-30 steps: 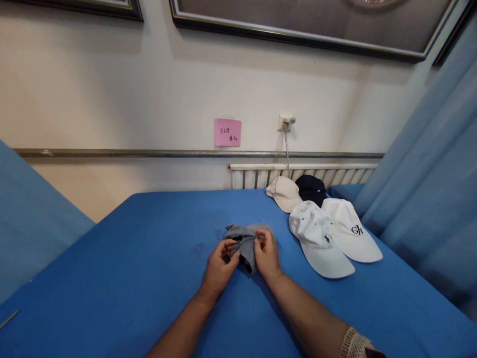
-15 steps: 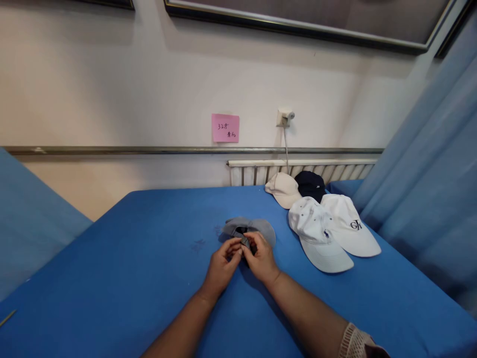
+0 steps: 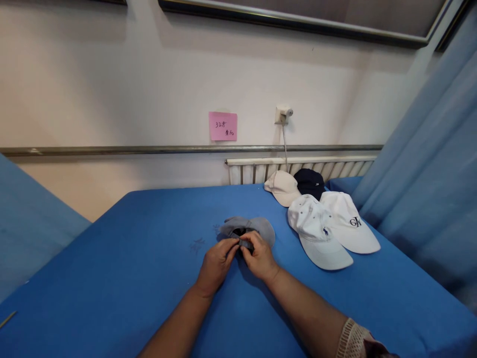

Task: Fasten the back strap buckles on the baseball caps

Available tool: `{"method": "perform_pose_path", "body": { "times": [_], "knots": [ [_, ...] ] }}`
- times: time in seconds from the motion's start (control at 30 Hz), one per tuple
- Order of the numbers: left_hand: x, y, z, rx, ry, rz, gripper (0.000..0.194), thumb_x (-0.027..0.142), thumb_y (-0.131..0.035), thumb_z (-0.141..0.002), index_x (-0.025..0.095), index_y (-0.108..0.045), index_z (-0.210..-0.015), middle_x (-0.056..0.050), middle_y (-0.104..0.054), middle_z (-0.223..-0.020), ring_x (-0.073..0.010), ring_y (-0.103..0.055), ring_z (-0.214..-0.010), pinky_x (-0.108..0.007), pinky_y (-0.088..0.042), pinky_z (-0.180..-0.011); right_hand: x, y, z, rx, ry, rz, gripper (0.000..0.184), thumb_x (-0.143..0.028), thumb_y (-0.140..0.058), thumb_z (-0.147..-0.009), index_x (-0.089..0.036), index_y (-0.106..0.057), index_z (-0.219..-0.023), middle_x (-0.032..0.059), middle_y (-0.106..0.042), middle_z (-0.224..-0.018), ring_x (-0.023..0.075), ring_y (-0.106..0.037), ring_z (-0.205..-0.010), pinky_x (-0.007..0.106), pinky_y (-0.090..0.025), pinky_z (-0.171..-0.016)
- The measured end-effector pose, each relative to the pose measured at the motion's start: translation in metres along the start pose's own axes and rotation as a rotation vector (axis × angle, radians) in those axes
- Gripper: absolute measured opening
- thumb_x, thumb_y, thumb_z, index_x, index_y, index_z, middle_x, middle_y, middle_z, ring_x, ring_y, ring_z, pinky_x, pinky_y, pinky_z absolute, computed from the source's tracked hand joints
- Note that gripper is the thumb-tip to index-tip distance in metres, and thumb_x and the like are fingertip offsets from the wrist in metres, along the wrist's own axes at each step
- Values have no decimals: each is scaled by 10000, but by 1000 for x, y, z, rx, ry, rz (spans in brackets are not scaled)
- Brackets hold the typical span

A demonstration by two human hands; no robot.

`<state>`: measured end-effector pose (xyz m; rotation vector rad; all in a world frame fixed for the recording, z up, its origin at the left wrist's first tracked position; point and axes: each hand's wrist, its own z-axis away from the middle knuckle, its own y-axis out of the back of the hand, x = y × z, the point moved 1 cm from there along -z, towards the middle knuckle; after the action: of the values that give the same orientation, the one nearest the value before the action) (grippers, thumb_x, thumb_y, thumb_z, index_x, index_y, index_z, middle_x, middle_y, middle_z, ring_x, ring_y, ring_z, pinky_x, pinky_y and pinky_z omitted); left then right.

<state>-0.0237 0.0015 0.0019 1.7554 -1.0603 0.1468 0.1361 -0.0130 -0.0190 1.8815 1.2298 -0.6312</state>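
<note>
A grey baseball cap (image 3: pixel 263 229) lies on the blue-covered table, its back opening turned towards me. Across that opening runs its adjustment strap (image 3: pixel 246 244), pinched by the fingers of both hands. My left hand (image 3: pixel 217 261) is closed on the strap's left end, thumb and fingertips pressed together. From the other side my right hand (image 3: pixel 261 257) grips the strap between thumb and fingers and hides part of the cap. Any buckle on the strap is too small to make out.
Right of the grey cap lie a pale cap with a small logo (image 3: pixel 311 226), a white lettered cap (image 3: pixel 348 223), a cream cap (image 3: pixel 282 186) and a navy cap (image 3: pixel 310 183). A radiator (image 3: pixel 257 171) stands behind the table (image 3: pixel 149 258). A blue curtain (image 3: pixel 421 164) hangs at right.
My left hand has shifted slightly left and down, and more of the strap now shows between the two hands. The right hand keeps its grip almost in place.
</note>
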Motion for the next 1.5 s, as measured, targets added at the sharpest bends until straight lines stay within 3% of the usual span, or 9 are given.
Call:
{"method": "perform_pose_path", "body": {
  "times": [0.13,0.27,0.43,0.57,0.87,1.13,1.5],
  "knots": [
    [-4,-3,1,64,-152,-97,274,314,-454,-981,207,-695,-1057,-58,-757,-985,-185,-713,-886,-327,-571,-837,4,-1,0,-3,-8,-13,246,-105,-555,-816,-200,-614,-1035,70,-651,-1005,212,-622,-982,362,-506,-897],
    [-5,-5,0,36,-161,-148,264,283,-438,-984,198,-681,-1044,-57,-750,-965,-179,-711,-867,-311,-561,-816,8,-3,0,4,-27,-14,243,-106,-564,-811,-206,-614,-1027,64,-653,-1006,211,-623,-984,364,-503,-902],
    [-2,-4,-2,-41,-59,-131,250,271,-441,-957,198,-674,-902,-39,-705,-834,-174,-678,-775,-293,-526,-731,9,-3,0,-18,-38,-11,234,-99,-567,-797,-203,-621,-1000,58,-651,-979,205,-626,-950,356,-507,-873],
    [0,-3,-4,-38,36,-53,240,286,-463,-926,197,-674,-853,-38,-703,-820,-181,-666,-770,-300,-503,-726,8,-3,-1,-23,-28,-41,244,-104,-586,-788,-202,-626,-1009,56,-651,-984,202,-626,-948,348,-507,-871],
    [-3,-5,-4,-54,217,238,234,369,-539,-881,208,-697,-946,-28,-740,-913,-187,-678,-850,-302,-496,-795,9,-2,-2,-25,18,-48,239,-99,-584,-813,-205,-640,-1019,60,-646,-979,199,-626,-948,342,-513,-873],
    [-9,-11,-4,-56,487,519,214,387,-631,-744,176,-649,-780,4,-649,-691,-157,-598,-648,-266,-455,-625,5,-1,-2,-136,114,59,271,-71,-537,-841,-198,-617,-1066,78,-633,-1007,211,-612,-968,361,-524,-866],
    [-11,-8,-6,-100,582,694,225,381,-661,-705,165,-597,-710,13,-600,-584,-114,-528,-536,-239,-409,-556,3,-1,-1,-127,101,-3,255,-135,-566,-847,-193,-636,-1085,81,-649,-1003,203,-624,-955,344,-520,-855]
  ]
}}
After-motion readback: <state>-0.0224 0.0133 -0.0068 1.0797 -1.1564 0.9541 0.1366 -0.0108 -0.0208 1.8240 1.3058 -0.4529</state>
